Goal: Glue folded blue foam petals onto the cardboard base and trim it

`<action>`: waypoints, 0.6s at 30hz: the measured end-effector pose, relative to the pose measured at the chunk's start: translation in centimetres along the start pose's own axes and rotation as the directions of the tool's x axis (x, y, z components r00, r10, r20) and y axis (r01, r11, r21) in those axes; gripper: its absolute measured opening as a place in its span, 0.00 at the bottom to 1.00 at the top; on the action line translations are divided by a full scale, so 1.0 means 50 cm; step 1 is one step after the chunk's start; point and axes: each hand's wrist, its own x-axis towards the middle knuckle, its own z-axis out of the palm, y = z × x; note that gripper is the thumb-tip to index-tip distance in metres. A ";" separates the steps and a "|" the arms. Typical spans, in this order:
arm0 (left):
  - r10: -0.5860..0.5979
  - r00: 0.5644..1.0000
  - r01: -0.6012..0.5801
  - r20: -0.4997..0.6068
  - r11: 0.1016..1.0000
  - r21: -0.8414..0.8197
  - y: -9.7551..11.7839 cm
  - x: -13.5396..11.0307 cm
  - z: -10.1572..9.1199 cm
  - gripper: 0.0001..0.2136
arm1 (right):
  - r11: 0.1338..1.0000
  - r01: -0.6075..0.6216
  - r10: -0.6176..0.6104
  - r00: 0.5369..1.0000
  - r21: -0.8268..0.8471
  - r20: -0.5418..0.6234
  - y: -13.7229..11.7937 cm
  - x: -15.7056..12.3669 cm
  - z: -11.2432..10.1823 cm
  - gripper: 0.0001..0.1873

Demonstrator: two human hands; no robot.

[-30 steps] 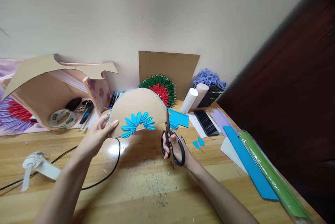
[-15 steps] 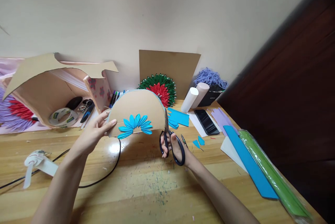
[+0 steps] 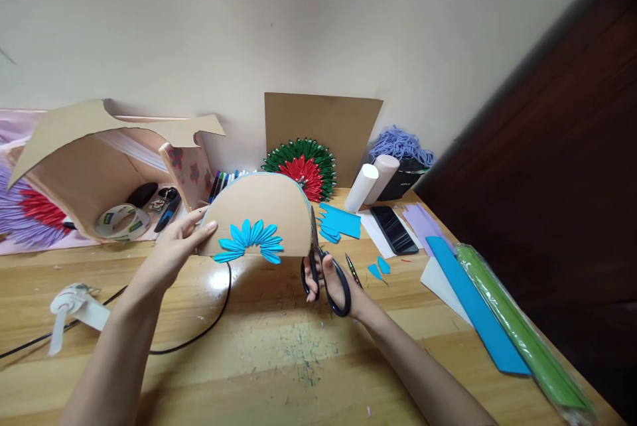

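Between thumb and fingers, my left hand (image 3: pixel 186 233) pinches the left edge of a half-round cardboard piece (image 3: pixel 263 200), held up above the table. Blue paper petals (image 3: pixel 253 240) fan out in an arc along its lower edge. My right hand (image 3: pixel 333 280) has its fingers through the handles of black scissors (image 3: pixel 315 240). Their blades point upward at the right edge of the cardboard; whether they grip it I cannot tell. Behind the cardboard stands a flower disc of red and green petals (image 3: pixel 303 170), partly hidden.
Right of the scissors lie blue paper pieces (image 3: pixel 343 221), a pen (image 3: pixel 353 269), a phone (image 3: pixel 395 230) and white rolls (image 3: pixel 361 187). A blue strip (image 3: pixel 478 306) and a green wrapped roll (image 3: pixel 522 333) line the right edge. At left are a tape roll (image 3: pixel 122 222), a cable (image 3: pixel 199 336) and a white tape dispenser (image 3: pixel 77 303).
The cardboard piece has shifted slightly left and tilted a little with my left hand. The scissors have moved slightly left, staying at its right edge.
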 end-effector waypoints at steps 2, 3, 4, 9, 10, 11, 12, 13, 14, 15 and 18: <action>-0.015 0.999 0.015 0.035 1.000 0.016 0.002 -0.001 0.003 0.25 | 0.999 -0.005 0.005 1.000 0.038 0.005 -0.001 0.002 0.000 0.40; -0.024 0.999 0.023 0.046 1.000 0.017 0.002 -0.001 0.003 0.25 | 0.999 -0.013 0.013 1.000 0.044 -0.008 0.001 0.003 0.000 0.40; -0.032 0.998 0.031 0.053 0.999 0.015 0.003 -0.001 0.003 0.25 | 0.999 -0.017 0.018 0.999 0.034 -0.027 0.003 0.003 0.000 0.39; -0.034 0.999 0.035 0.037 0.999 -0.016 -0.001 0.006 -0.007 0.23 | 0.995 0.010 -0.020 0.995 -0.097 -0.100 0.017 -0.002 -0.001 0.34; -0.026 0.999 0.027 0.026 0.999 -0.023 -0.003 0.007 -0.008 0.23 | 0.996 -0.002 -0.007 0.995 -0.093 -0.095 0.018 -0.002 0.000 0.34; -0.018 1.000 0.018 0.011 0.999 -0.029 -0.005 0.009 -0.009 0.22 | 0.997 -0.022 0.015 0.996 -0.078 -0.089 0.018 -0.001 0.000 0.34; -0.007 1.000 0.007 -0.004 0.999 -0.033 -0.007 0.010 -0.009 0.22 | 0.997 -0.039 0.033 0.996 -0.064 -0.080 0.017 0.000 0.000 0.34; 0.003 1.000 -0.003 -0.017 0.999 -0.034 -0.008 0.011 -0.008 0.23 | 0.997 -0.051 0.046 0.996 -0.058 -0.074 0.015 0.001 0.001 0.35; 0.012 1.000 -0.012 -0.026 1.000 -0.029 -0.009 0.011 -0.007 0.23 | 0.997 -0.053 0.049 0.996 -0.062 -0.070 0.013 0.001 0.002 0.36; 0.017 0.999 -0.018 -0.028 1.000 -0.016 -0.009 0.011 -0.005 0.23 | 0.996 -0.046 0.041 0.997 -0.073 -0.068 0.010 0.002 0.002 0.36; 0.013 1.000 -0.012 -0.014 0.998 0.055 -0.005 0.007 0.000 0.24 | 0.994 -0.020 0.014 0.998 -0.109 -0.059 0.003 0.002 -0.001 0.39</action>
